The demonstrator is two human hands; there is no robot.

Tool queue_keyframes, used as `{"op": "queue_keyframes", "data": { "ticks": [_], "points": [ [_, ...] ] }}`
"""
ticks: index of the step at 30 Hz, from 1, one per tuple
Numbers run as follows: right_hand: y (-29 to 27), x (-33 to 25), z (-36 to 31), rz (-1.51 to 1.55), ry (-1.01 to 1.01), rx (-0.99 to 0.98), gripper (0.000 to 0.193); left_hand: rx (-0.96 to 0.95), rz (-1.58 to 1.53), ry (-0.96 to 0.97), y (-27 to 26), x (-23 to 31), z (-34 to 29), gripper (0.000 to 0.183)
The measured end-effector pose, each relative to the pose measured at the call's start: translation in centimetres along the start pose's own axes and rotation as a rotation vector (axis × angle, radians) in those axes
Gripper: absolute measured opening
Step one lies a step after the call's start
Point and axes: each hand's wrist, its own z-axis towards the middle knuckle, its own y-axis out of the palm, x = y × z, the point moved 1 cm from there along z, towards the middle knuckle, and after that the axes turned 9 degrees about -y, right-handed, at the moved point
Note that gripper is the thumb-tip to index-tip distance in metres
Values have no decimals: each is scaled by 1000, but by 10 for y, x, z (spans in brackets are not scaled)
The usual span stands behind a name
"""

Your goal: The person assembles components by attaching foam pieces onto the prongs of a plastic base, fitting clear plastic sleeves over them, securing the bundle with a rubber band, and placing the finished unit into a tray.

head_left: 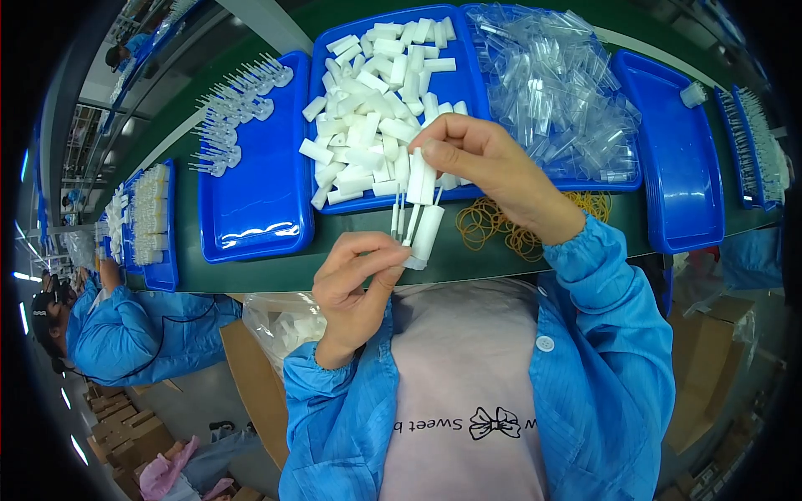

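My left hand (357,280) pinches the small white base of a pronged holder (415,262), with thin upright pins (399,215) standing up from it. One white cylinder (429,232) sits upright on the right side of this holder. Between the thumb and forefinger of my right hand (484,154) is another white cylinder (423,178). Its lower end is at the top of a pin; whether the pin has entered it I cannot tell. Behind both hands a blue tray (314,75) bears a heap of loose white cylinders (368,125).
A blue tray (251,238) at left holds several pronged holders (221,134). Clear plastic sleeves (551,92) fill a tray right of the cylinders. Rubber bands (484,225) lie near my right wrist. Farther right stands a blue tray (672,167) with one small clear piece. A person (138,330) works at left.
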Motion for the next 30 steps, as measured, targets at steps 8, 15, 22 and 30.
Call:
{"op": "queue_keyframes", "data": {
  "ticks": [8,15,22,30],
  "points": [
    [1,0,-5,24,25,-31,18,-24,45,82,1,-1,1,23],
    [18,-8,-22,118,114,-80,16,99,-76,122,1,-11,-1,47],
    [19,-3,-25,97,179,-146,19,91,-100,133,2,-9,0,51],
    [14,-4,-17,-226,-108,-185,21,-36,-228,-156,-4,-28,-5,29]
  ]
}}
